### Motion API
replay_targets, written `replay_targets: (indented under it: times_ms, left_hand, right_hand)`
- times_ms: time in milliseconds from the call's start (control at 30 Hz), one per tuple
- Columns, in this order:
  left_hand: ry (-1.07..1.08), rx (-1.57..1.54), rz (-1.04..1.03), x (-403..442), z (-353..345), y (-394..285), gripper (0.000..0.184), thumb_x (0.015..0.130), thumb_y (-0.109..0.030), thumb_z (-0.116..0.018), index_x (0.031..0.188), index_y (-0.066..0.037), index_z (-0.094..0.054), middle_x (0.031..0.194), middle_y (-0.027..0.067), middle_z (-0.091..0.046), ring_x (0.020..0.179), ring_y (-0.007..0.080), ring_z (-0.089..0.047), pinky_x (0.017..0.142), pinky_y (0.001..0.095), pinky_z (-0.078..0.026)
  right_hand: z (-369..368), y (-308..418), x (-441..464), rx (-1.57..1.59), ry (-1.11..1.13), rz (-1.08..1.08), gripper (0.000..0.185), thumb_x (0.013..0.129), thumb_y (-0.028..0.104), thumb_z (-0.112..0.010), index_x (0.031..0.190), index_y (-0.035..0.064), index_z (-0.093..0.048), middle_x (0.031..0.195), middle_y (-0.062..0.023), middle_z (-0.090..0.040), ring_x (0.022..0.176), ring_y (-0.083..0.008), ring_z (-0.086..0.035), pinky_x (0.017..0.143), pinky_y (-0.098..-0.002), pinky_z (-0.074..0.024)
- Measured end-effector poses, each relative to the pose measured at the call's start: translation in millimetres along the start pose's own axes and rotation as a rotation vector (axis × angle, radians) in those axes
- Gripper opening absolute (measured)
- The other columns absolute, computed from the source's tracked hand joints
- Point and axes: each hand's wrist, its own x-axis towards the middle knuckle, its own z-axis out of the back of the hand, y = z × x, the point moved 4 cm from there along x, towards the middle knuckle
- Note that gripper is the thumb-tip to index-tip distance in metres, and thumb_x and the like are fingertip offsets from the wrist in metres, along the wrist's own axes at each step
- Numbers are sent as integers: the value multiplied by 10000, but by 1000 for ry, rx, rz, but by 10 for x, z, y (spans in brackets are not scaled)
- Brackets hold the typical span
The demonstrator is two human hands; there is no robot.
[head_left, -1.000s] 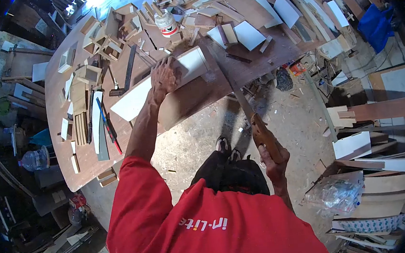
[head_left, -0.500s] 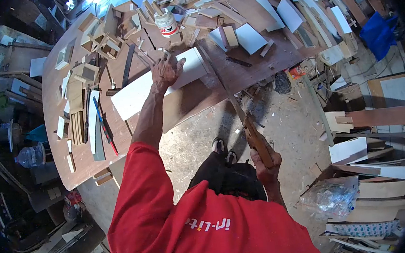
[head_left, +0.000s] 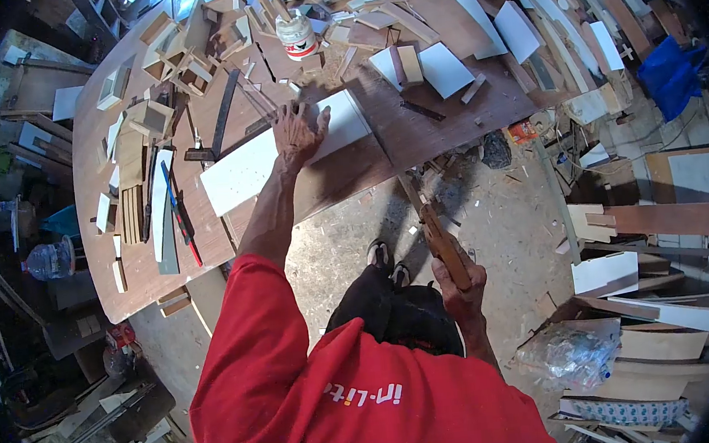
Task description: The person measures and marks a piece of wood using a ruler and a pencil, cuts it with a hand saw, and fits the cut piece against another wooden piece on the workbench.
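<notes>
My left hand [head_left: 300, 133] lies flat on a white board [head_left: 241, 177], fingers stretched out and thumb apart. The board rests near the front edge of the brown worktable [head_left: 471, 106]. In my right hand [head_left: 463, 289] is the wooden handle of a handsaw [head_left: 440, 241], with the fingers wrapped around it. The saw's narrow blade points away from me, running up beside the board's right end. I cannot tell whether the teeth touch the board.
A white tub [head_left: 297, 39] stands at the back among wood offcuts. On the left lie a hammer [head_left: 199, 154], a blue-and-red tool [head_left: 178, 211] and small wooden frames [head_left: 190, 71]. Scrap boards [head_left: 668, 337] and a plastic bag [head_left: 581, 353] crowd the floor at right.
The view has shifted slightly. A line near the board's right end no longer shows. My left hand stays on the board and my right hand keeps hold of the handsaw.
</notes>
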Motion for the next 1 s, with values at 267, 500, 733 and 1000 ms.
replay_targets:
  times_ms: [267,500,733,1000]
  left_hand:
    - [140,106,172,-52,-157,-75,606,893,-533,-467,1316,-101,-489,1358,127,-446,1287,314,-381,1028,608,-259]
    - [101,62,137,-110,-566,-313,593,920,-463,-453,1436,-182,-370,1475,42,-353,1379,257,-295,1060,726,-67]
    - [45,71,147,-186,-524,-392,579,909,-458,-462,1412,-178,-398,1428,32,-389,1344,238,-331,1027,760,-71]
    - [32,74,171,-235,-506,-430,578,892,-417,-487,1411,-179,-399,1421,27,-396,1338,242,-335,1019,766,-89]
  right_hand:
    - [35,60,44,-38,28,-55,474,846,85,-630,1307,15,-546,775,-129,-666,588,-114,-552,569,-286,-480]
    - [23,-12,40,-24,5,46,472,838,89,-612,1299,10,-550,798,-138,-671,596,-134,-571,577,-305,-482]
    - [64,47,21,-30,19,-18,465,844,103,-608,1295,8,-550,786,-157,-670,575,-183,-588,572,-330,-485]
    - [109,-4,-36,-78,16,20,466,857,125,-635,1304,22,-552,700,-124,-632,542,-113,-514,528,-304,-449]
